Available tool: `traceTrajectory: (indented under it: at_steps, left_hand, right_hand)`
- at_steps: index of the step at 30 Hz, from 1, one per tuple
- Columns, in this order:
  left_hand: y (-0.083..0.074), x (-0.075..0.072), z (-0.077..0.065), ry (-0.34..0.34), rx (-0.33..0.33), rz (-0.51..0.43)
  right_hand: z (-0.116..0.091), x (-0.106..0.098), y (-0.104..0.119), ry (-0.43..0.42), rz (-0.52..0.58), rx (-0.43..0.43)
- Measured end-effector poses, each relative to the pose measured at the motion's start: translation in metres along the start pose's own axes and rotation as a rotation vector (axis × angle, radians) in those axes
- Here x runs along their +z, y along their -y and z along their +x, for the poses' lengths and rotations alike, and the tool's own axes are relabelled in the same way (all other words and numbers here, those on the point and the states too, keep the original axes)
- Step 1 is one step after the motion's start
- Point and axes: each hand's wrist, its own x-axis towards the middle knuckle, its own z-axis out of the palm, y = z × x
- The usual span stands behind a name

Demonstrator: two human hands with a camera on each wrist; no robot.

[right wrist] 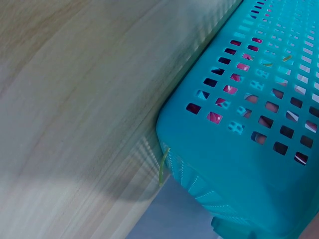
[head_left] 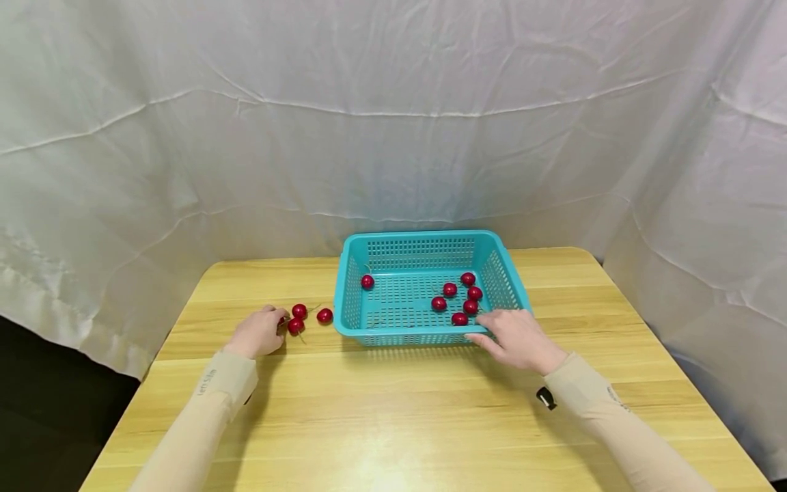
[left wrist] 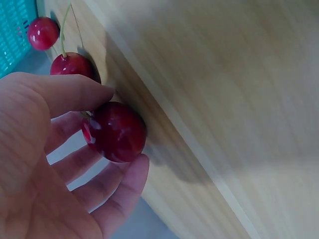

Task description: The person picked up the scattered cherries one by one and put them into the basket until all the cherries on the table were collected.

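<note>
Where the pale curtain (head_left: 418, 157) backs the table (head_left: 375, 410), it perhaps touches the basket (head_left: 399, 331).

Creased lt-gry cloth (head_left: 393, 157) hangs bhnd & beside wood tbl (head_left: 381, 396).

head view bright | tabletop (head_left: 381, 444) glare near edge | wrist views dimmer

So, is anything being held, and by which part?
The left hand holds a cherry by its sides; the right hand grips the basket by its near rim.
</note>
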Motion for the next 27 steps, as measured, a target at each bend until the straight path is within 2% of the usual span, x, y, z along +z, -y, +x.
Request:
traceTrajectory:
  at_steps: [9,15,22,27]
  left_hand:
    - [-0.0067,0.0023,0.0048,0.04,-0.01,-0.077]
    - [-0.0061,0.0026,0.0039,0.025,0.007,-0.114]
    - [-0.0054,0.0014,0.0018,0.035,-0.017,-0.142]
    - [-0.0046,-0.0018,0.0004,0.015,0.002,-0.14]
  right_hand:
    - [0.0001,0.0008,-0.0008,0.016,0.002,0.002]
    - [0.0,0.0008,-0.0007,0.004,0.0,-0.002]
    - [-0.0004,0.0001,-0.0004,-0.008,-0.005,-0.006]
    - [-0.0002,0.0002,-0.0005,-0.013,-0.011,-0.01]
